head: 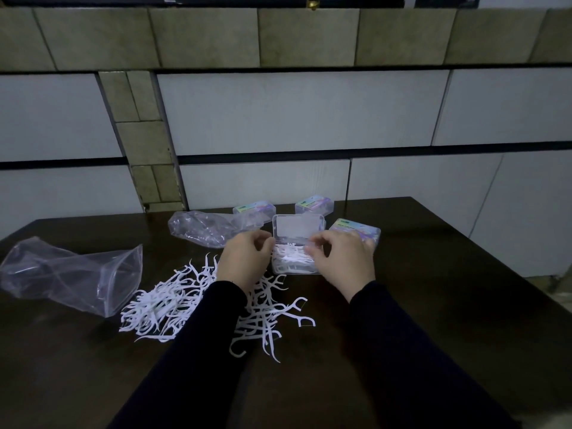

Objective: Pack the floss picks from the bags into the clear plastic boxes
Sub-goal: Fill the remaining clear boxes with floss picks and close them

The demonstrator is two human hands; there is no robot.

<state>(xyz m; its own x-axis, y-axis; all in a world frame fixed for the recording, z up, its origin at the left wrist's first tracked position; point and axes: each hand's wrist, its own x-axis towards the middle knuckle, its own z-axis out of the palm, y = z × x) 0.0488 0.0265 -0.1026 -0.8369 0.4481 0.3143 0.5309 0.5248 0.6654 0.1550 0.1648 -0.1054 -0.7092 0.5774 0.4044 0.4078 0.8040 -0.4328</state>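
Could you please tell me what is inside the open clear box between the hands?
The open clear box holds white floss picks piled loosely. Both the left hand and right hand cover its side edges, so how full it is there cannot be seen.

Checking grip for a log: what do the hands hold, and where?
Both hands, left hand and right hand, curl at the open box of floss picks; whether either holds anything cannot be told.
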